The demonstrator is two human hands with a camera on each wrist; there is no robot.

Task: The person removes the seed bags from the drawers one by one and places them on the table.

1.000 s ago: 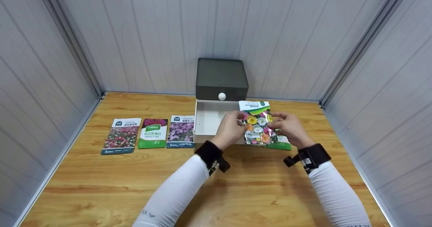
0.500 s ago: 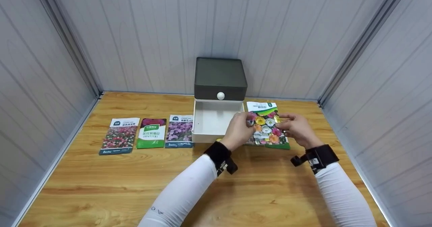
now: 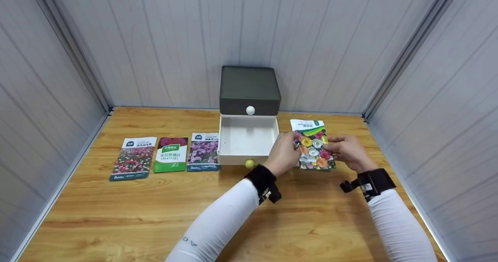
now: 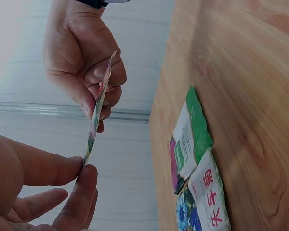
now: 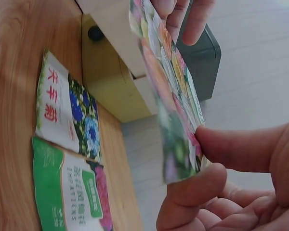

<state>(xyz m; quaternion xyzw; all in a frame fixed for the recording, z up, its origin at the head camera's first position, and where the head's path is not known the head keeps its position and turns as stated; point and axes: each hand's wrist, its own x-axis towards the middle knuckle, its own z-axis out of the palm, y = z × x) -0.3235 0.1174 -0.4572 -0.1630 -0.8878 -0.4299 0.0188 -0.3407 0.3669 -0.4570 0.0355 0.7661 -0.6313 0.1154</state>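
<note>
Both hands hold one seed packet (image 3: 314, 147) printed with multicoloured flowers, raised above the table to the right of the pulled-out drawer (image 3: 249, 137). My left hand (image 3: 284, 153) pinches its left edge between thumb and fingers; my right hand (image 3: 349, 152) pinches the opposite edge. In the left wrist view the packet (image 4: 97, 115) appears nearly edge-on. Beneath it on the table lie two more seed packets: a green and white impatiens packet (image 5: 70, 187) and a white packet with blue flowers (image 5: 60, 106). In the head view these are mostly hidden.
A dark-topped box (image 3: 251, 83) with a white knob (image 3: 250, 110) stands above the extended white drawer, against the back wall. The drawer's knob (image 3: 249, 163) is yellow-green. Left of it lie a purple-flower packet (image 3: 204, 153), a green packet (image 3: 170, 155) and a red-flower packet (image 3: 134, 159).
Both hands have carried the multicoloured flower packet rightward, from the drawer's right side to past it. The drawer's inside and its yellow-green knob have come into view.
</note>
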